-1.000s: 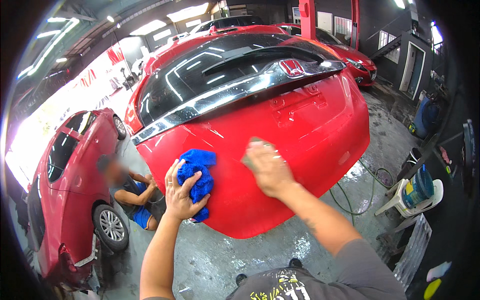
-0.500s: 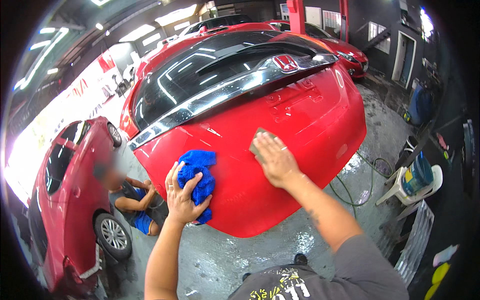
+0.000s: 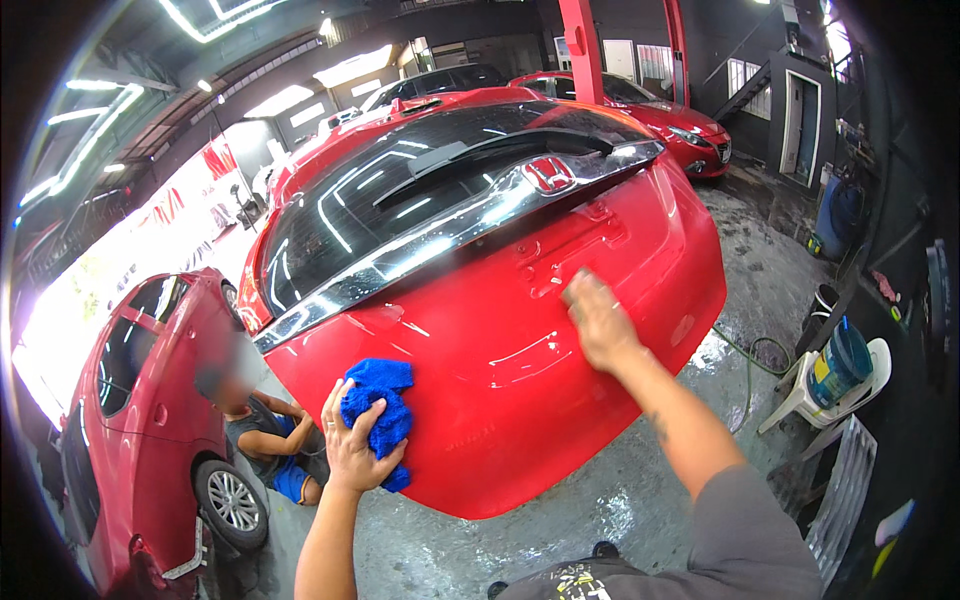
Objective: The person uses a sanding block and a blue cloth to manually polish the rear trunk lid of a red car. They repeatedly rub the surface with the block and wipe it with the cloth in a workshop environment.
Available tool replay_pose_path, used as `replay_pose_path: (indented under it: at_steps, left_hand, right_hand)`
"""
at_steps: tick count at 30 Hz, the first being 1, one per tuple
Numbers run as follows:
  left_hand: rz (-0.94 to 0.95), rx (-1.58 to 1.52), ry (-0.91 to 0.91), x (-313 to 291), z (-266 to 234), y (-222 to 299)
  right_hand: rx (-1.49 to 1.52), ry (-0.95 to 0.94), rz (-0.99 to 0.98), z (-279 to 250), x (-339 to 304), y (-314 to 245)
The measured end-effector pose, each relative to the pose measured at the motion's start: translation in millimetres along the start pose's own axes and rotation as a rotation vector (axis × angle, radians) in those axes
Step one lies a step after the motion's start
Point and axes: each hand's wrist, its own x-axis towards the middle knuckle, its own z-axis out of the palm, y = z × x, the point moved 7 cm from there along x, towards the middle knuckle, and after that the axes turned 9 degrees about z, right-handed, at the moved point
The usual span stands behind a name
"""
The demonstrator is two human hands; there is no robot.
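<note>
My left hand (image 3: 355, 440) grips a bunched blue microfiber cloth (image 3: 380, 415) against the left side of a red car tailgate (image 3: 470, 430). Its fingers curl around the cloth, and a ring shows on one finger. Farther right, my right hand (image 3: 603, 325) lies over the tailgate panel below the recessed plate area, smeared by motion. Beneath its fingers, the flat olive-brown pad seen earlier is mostly hidden, with only a blurred brownish edge showing. Above both hands runs a chrome trim strip (image 3: 420, 255) under the dark rear window (image 3: 400, 180).
A person (image 3: 265, 435) crouches at left beside another red car (image 3: 150, 400). At right, a blue bucket (image 3: 838, 368) stands on a white plastic stool (image 3: 870, 375), near a green hose (image 3: 748, 365) on the wet floor. A red post (image 3: 580, 50) rises behind the car.
My right hand has slid rightward across the panel, toward the plate recess. My left hand stays on the blue cloth at the panel's left side. The view has shifted slightly.
</note>
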Motion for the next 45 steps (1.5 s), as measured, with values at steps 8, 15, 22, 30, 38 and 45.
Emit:
replay_pose_path:
  at_steps: [8, 15, 22, 30, 38, 45]
  left_hand:
    - [0.016, 0.040, -0.017, -6.4, 2.0, -2.9]
    - [0.015, 0.007, -0.019, 5.2, 10.6, -3.4]
    - [0.006, 0.025, -0.032, -2.5, 2.9, -1.9]
    - [-0.003, 0.028, -0.017, -8.1, 8.0, -5.0]
    - [0.000, 0.028, -0.022, -14.3, 7.1, -12.3]
    - [0.011, 0.016, 0.053, 1.7, 7.9, -2.1]
  right_hand:
    - [0.020, 0.030, -0.027, 24.4, 0.4, -20.1]
    - [-0.095, -0.008, 0.198, 19.7, 53.1, 37.6]
    - [-0.059, -0.195, 0.475, -20.6, 65.3, 111.7]
    - [0.000, 0.059, 0.005, -12.8, -36.9, -54.2]
    - [0.105, 0.010, -0.227, -24.6, -53.5, -112.6]
    - [-0.079, -0.023, -0.096, -19.8, -56.7, -59.6]
